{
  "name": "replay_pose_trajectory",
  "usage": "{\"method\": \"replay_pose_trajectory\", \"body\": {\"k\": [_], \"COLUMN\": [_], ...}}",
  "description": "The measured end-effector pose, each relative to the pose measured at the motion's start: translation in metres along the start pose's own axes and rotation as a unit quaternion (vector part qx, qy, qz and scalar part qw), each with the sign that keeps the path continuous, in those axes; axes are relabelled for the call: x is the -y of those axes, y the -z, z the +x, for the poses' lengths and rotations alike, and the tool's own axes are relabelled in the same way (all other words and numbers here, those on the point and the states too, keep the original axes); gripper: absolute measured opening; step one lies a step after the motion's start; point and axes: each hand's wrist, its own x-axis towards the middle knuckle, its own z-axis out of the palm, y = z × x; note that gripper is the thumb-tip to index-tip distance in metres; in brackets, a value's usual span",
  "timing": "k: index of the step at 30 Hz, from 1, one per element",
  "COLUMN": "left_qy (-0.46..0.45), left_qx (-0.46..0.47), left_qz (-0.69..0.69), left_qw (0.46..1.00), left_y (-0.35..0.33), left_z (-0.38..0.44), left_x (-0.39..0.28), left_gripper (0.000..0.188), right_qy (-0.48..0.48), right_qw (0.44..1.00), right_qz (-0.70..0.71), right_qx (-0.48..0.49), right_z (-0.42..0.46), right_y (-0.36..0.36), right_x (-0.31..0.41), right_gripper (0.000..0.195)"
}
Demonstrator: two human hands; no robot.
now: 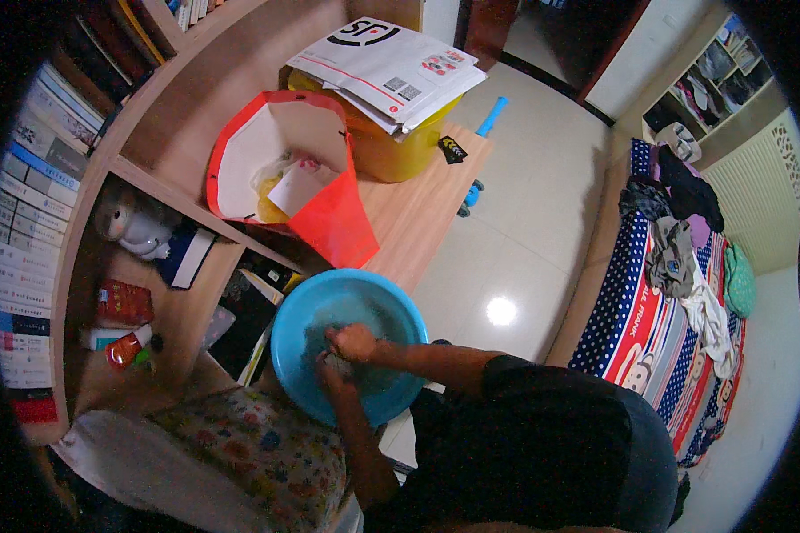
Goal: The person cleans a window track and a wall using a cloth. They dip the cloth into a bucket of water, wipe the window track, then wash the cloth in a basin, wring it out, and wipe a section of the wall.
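A round light-blue plastic basin (287,333) stands before me, with cloudy water (373,310) in it. My right hand (353,342) is closed in a fist over the middle of the basin. Just below it in the picture, my left hand (335,373) grips a wet greyish cloth (339,364), and the two hands are close together on it. Something dark (316,337) shows in the water beside my fingers; whether it is part of the same cloth I cannot tell.
Beyond the basin, a red bag (337,226) and a yellow bucket (400,156) topped by white mailing envelopes (387,66) stand on a wooden desktop (413,220). Bookshelves (87,266) line the left. A flower-patterned cloth (260,440) lies nearby; a bed (667,346) with clothes is at right.
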Motion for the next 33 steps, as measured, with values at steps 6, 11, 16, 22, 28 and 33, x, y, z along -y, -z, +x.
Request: {"method": "replay_pose_trajectory", "body": {"k": [6,11,16,22,28,33], "left_qy": [0.009,0.228,0.162,0.163,0.129,0.15], "left_qx": [-0.138,-0.103,-0.095,-0.036,-0.031,-0.092], "left_qz": [0.009,-0.389,-0.368,-0.342,-0.29,-0.292], "left_qw": [0.99,0.887,0.911,0.925,0.948,0.94], "left_y": [0.04,0.017,0.02,0.021,0.007,-0.005], "left_z": [0.009,0.015,0.02,-0.031,-0.02,0.006], "left_x": [0.099,0.038,0.05,0.062,0.026,0.005], "left_gripper": [0.072,0.067,0.062,0.057,0.055,0.054], "right_qy": [0.022,-0.01,0.181,0.182,0.129,0.085], "right_qw": [0.979,0.994,0.983,0.969,0.986,0.99], "right_qz": [-0.137,-0.106,-0.01,-0.072,-0.042,-0.001], "right_qx": [-0.15,0.02,0.021,-0.153,-0.093,-0.111], "right_z": [0.023,0.049,0.006,-0.03,-0.009,0.014], "right_y": [0.02,-0.045,-0.055,-0.092,-0.051,-0.014], "right_x": [-0.018,-0.075,-0.008,0.011,0.015,-0.007], "right_gripper": [0.039,0.039,0.039,0.035,0.023,0.032]}}
